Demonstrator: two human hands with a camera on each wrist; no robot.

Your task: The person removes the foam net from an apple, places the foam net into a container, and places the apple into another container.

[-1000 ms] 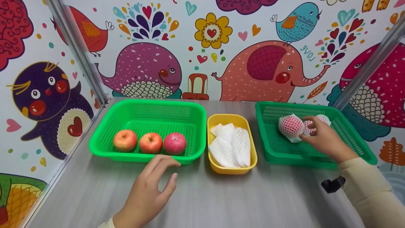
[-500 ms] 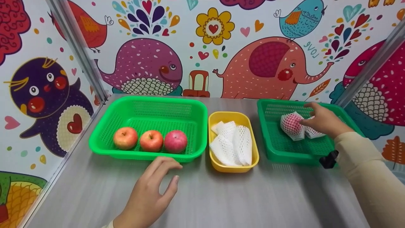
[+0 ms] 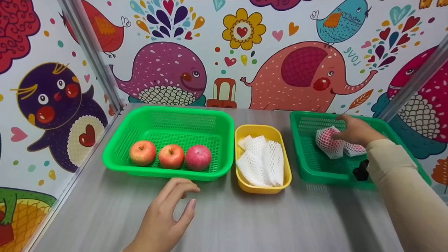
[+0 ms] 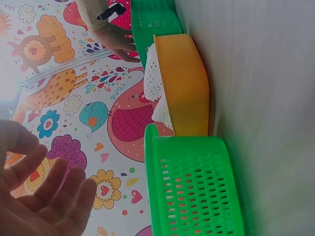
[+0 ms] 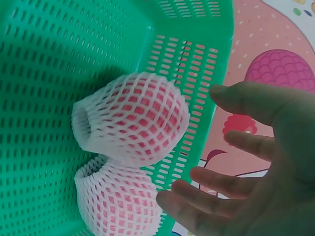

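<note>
My right hand [image 3: 358, 131] is held over the dark green basket [image 3: 315, 175] with its fingers spread and nothing between them. Below it lie two pinkish-red round fruits in white foam nets: a nearer-middle netted fruit [image 3: 328, 141] and another netted fruit [image 5: 118, 201], partly covered by the hand in the head view. In the right wrist view, the two fruits sit side by side, and the fingertips reach near them. My left hand [image 3: 168, 213] hovers in front of the bright green basket [image 3: 175, 173], fingers loosely bent and holding nothing.
Inside the bright green basket, three bare apples [image 3: 171, 156] form a row along the near side. A yellow tub [image 3: 263, 189] with white foam nets [image 3: 257, 162] stands between the two baskets. Patterned walls [image 3: 280, 21] enclose the grey table [image 3: 245, 224].
The right hand has let go of the right-hand netted fruit and risen slightly back and left, above the netted fruits. The left hand stays nearly still; the head view shifts a little.
</note>
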